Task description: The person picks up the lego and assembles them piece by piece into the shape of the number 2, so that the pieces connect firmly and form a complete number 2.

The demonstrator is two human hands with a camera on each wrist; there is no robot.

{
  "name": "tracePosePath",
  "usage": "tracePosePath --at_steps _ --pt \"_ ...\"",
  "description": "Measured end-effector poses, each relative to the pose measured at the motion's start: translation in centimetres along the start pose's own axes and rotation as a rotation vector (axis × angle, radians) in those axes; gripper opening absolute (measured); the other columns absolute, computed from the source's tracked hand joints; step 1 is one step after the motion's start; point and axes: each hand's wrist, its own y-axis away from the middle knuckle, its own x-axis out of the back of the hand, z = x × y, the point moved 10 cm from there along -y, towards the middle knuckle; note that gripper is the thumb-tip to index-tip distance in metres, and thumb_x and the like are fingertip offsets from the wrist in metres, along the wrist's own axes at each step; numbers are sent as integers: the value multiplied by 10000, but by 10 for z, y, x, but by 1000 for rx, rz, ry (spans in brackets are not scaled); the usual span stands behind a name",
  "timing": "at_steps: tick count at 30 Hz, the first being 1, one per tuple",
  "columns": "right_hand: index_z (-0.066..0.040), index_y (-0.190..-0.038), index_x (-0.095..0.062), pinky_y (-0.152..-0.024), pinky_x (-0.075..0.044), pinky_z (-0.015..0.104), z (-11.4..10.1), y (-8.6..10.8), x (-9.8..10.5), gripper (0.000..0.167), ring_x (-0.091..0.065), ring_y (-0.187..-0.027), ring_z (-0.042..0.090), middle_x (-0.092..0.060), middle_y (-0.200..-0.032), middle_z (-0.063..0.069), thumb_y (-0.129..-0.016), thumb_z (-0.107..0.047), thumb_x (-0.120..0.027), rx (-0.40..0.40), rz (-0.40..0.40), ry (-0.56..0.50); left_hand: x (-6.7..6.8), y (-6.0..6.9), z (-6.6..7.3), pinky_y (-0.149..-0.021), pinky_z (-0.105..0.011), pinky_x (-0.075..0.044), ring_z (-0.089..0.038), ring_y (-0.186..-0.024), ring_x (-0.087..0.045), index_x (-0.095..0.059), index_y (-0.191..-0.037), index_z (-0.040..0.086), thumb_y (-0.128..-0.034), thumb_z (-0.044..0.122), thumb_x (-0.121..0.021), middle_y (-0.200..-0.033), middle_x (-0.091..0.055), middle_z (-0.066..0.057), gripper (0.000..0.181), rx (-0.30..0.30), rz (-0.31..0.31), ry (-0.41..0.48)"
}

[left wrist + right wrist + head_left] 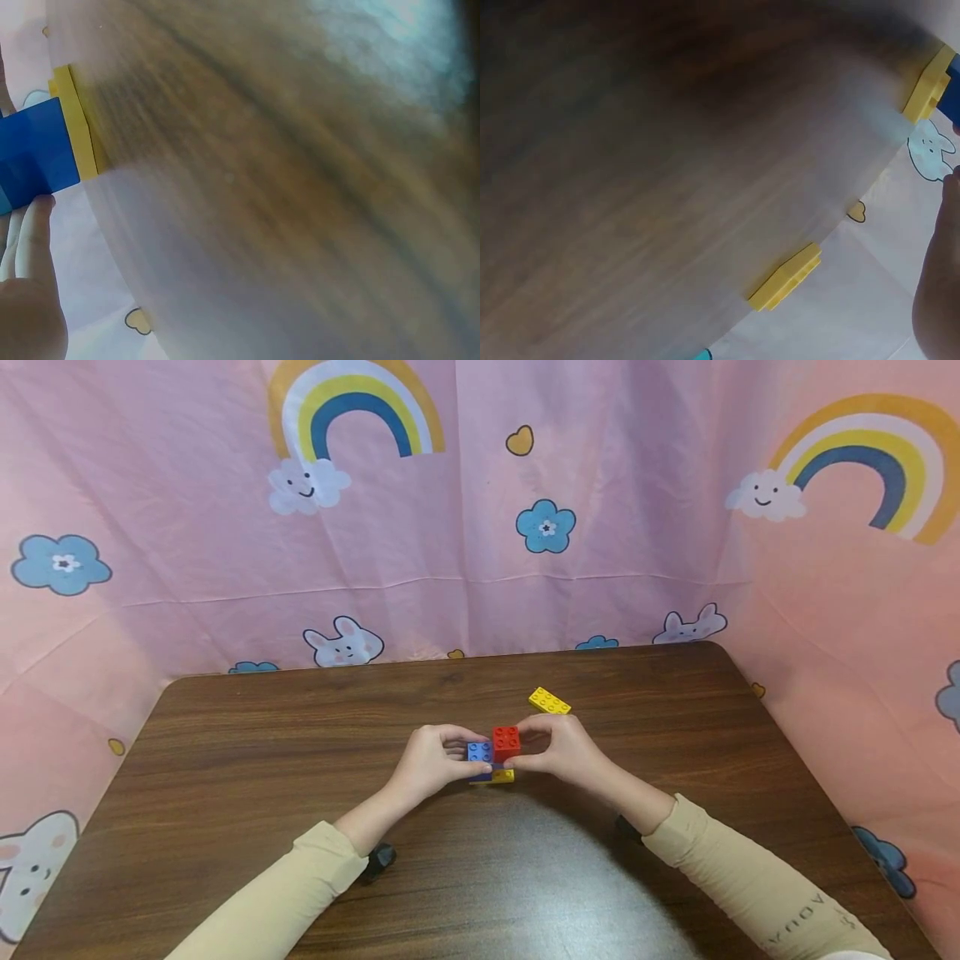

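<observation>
Red square studded plastic block [506,742], at the frame's centre, is held in the narrow grip of the right hand [573,752]; the left hand [429,762] pinches the adjoining blue studded plastic block [479,752], apparently steadying it above the yellow studded plastic plate [504,777].

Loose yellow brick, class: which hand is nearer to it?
Right. The right hand is just in front of the loose yellow brick; the left hand is farther away, toward the left.
</observation>
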Motion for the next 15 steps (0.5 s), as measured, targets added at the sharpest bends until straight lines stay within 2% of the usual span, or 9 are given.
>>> tracePosePath --at_steps 5,10,15 --pt "-6 -1105 -796 -884 -672 368 2 1 -1 371 -777 -992 253 -824 -1054 117 -801 -151 -950 8 6 25 0 1 0 -883 -399 -674 -329 -1043 -803 -811 -1114 4 -811 103 -937 -1125 -804 -202 343 4 -1 13" --pt "12 -1135 -785 -913 -668 388 3 1 -4 387 -777 -1019 272 -816 -1091 144 -818 -150 -938 -9 -19 1 1 1 -2 -872 -378 -675 -328 -1056 -798 -814 -1109 10 -812 85 -933 -1143 -799 -205 328 15 5 39" --pt "36 -1165 -766 -925 -663 371 3 2 -6 396 -777 -1050 305 -802 -1128 178 -821 -83 -923 -18 -48 -43 0 1 -2 -865 -367 -675 -338 -1060 -796 -811 -1114 7 -817 70 -925 -1152 -795 -218 324 18 2 60"
